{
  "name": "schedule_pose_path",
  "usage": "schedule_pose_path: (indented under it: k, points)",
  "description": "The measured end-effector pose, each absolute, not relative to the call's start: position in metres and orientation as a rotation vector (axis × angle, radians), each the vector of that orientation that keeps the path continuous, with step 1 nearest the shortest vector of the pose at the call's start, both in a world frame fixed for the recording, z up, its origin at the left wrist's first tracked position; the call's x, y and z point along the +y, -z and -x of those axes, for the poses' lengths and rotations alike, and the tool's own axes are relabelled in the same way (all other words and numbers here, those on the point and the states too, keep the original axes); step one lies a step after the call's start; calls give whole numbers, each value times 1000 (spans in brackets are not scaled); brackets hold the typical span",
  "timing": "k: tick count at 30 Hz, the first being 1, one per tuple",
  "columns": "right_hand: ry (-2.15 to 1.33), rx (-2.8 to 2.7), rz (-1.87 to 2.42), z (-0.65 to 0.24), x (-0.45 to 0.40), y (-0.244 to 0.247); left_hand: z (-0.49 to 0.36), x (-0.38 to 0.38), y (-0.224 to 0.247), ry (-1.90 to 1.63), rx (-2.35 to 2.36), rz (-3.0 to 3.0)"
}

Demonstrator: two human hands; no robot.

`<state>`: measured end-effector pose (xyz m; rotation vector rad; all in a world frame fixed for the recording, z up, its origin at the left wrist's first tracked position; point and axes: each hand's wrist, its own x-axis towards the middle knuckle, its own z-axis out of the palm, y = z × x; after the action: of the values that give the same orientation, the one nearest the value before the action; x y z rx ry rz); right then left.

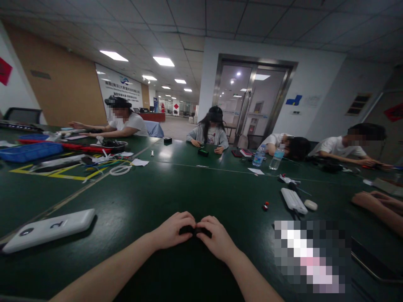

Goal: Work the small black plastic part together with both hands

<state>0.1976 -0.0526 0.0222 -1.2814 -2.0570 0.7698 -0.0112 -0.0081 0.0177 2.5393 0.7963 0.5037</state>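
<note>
PLACE: office workroom | long green workbenches | ceiling tiles | glass doors

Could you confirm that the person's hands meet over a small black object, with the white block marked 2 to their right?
No: the head view shows the white block left of the left hand and right hand, which meet over the black object.
</note>
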Motion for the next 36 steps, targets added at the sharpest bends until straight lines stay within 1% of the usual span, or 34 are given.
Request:
schedule_pose_path:
  k: [12, 21, 29, 36]
  points:
    - [-749, -2048, 1326, -196, -53, -22, 13, -8, -17, -450, 767, -2654]
    - [-906, -1928, 1379, -201, -48, -19, 13, -12, -25, -406, 768, -2716]
    - [-814, -1853, 1459, -205, -45, -16, 17, -5, -20, -391, 976, -2722]
    - [-744, -1848, 1517, -197, -45, -16, 18, -3, -21, -371, 927, -2747]
